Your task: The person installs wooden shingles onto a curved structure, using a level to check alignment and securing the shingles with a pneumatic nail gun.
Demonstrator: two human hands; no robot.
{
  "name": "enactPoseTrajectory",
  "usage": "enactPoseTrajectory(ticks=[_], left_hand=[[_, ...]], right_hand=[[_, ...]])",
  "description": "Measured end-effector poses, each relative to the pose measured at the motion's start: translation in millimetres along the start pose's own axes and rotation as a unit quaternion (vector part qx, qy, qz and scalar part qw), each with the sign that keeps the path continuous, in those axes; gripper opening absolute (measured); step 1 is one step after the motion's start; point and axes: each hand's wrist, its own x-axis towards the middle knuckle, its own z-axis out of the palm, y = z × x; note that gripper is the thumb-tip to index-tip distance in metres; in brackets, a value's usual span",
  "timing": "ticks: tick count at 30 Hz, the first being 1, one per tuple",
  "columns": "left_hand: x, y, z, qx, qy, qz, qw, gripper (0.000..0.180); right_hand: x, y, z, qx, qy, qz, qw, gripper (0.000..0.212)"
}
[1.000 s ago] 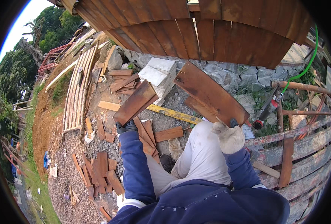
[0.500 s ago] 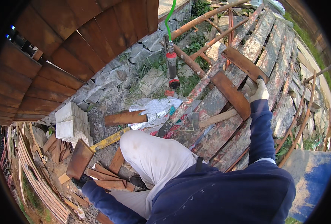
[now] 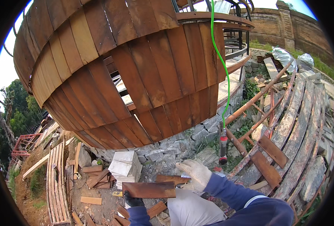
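My left hand [image 3: 133, 201], in a dark glove, grips the left end of a flat brown wooden shingle [image 3: 148, 189] held level over the ground. Close to the shingle's right end is my right hand [image 3: 195, 174] in a whitish glove. Its fingers reach left, apart from the shingle, and hold nothing that I can see. In front rises a curved wall [image 3: 155, 67] of overlapping brown shingles, with a gap [image 3: 120, 86] showing the frame behind.
Two loose shingles [image 3: 266, 169] lie on paint-stained planks [image 3: 287, 135] at right. A red and black tool [image 3: 223, 147] is on a green hose [image 3: 220, 56]. Stacked pale tiles [image 3: 125, 165], a yellow level [image 3: 117, 194] and scattered wood pieces [image 3: 99, 177] lie at left.
The view has risen toward the shingled wall. My right hand has left the shingles on the planks and come over to the left. My left hand has brought its shingle in front of me.
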Motion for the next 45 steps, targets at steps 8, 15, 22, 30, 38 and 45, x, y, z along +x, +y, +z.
enactPoseTrajectory(ticks=[8,15,22,30,38,45], left_hand=[[-17.8,41.1,40.6,-0.002,-0.198,-0.001,0.980,0.070],[-33.9,32.9,36.2,0.132,-0.181,-0.016,0.975,0.062],[-27.5,29.7,25.2,0.014,-0.228,-0.114,0.967,0.073],[13.5,65.6,-63.6,0.166,-0.105,-0.100,0.975,0.055],[11.9,78.2,-59.4,0.258,0.035,0.001,0.965,0.051],[11.5,61.1,-113.8,0.503,-0.059,0.152,0.849,0.049]], right_hand=[[41.8,-93.7,105.6,0.109,-0.172,-0.040,0.978,0.105],[28.9,-90.1,127.7,0.439,-0.211,0.060,0.872,0.091],[-2.5,-71.0,143.3,0.702,-0.161,0.170,0.673,0.077],[-38.8,-35.5,48.6,0.304,0.049,0.134,0.942,0.092],[-203.1,90.9,-118.6,-0.247,0.210,0.402,0.856,0.084],[-274.9,183.2,-211.4,-0.528,0.028,0.406,0.746,0.068]])
